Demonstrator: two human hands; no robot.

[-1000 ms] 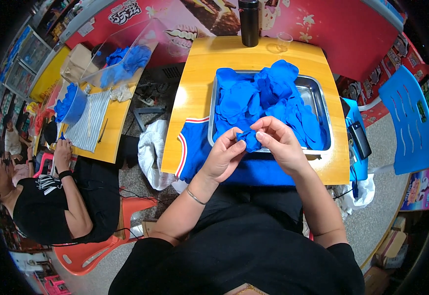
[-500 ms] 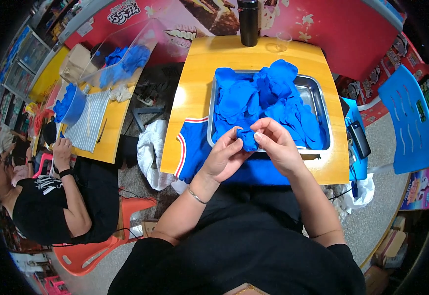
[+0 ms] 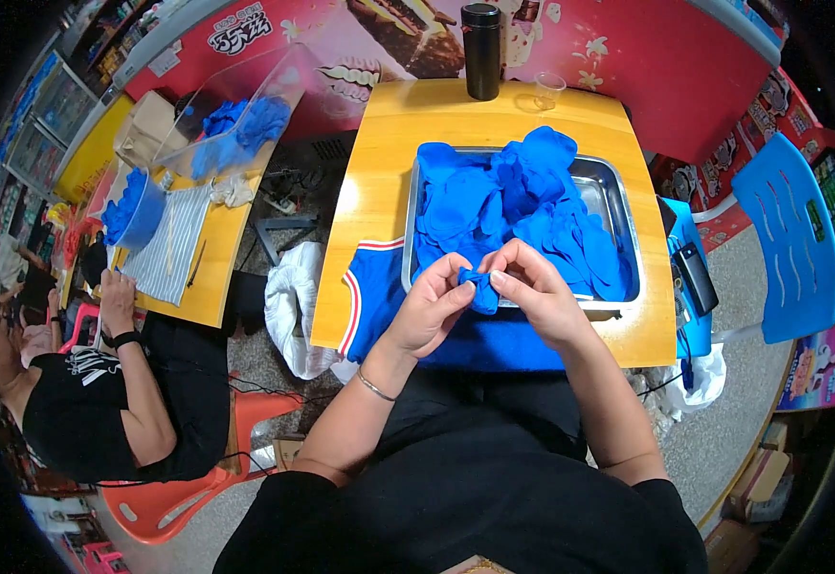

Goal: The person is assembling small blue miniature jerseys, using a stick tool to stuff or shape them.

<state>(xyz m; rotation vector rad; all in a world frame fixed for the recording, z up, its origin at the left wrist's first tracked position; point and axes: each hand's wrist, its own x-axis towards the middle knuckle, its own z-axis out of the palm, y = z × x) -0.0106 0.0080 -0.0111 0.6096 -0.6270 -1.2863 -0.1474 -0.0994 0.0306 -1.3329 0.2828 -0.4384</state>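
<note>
both my hands meet just below the centre of the frame, over the near rim of the metal tray (image 3: 628, 206). my left hand (image 3: 429, 308) and my right hand (image 3: 532, 295) are closed on the same small blue cloth piece (image 3: 481, 290), thumb and fingertips of each pinching it from either side, so it sits bunched between them with only a little of it showing. i hold it up off the table, i judge, so both sides can be worked at once without it dragging on anything. the piece is right at my fingertips, touching both hands, just in front of the heap of blue cloth pieces (image 3: 518, 206) that fills the tray. under my wrists a blue garment with red and white trim (image 3: 371, 298) lies flat on the yellow table (image 3: 379, 163). a black flask (image 3: 481, 38) stands at the table's far edge, top centre. at the left edge another person (image 3: 101, 402) sits at a second table.
</note>
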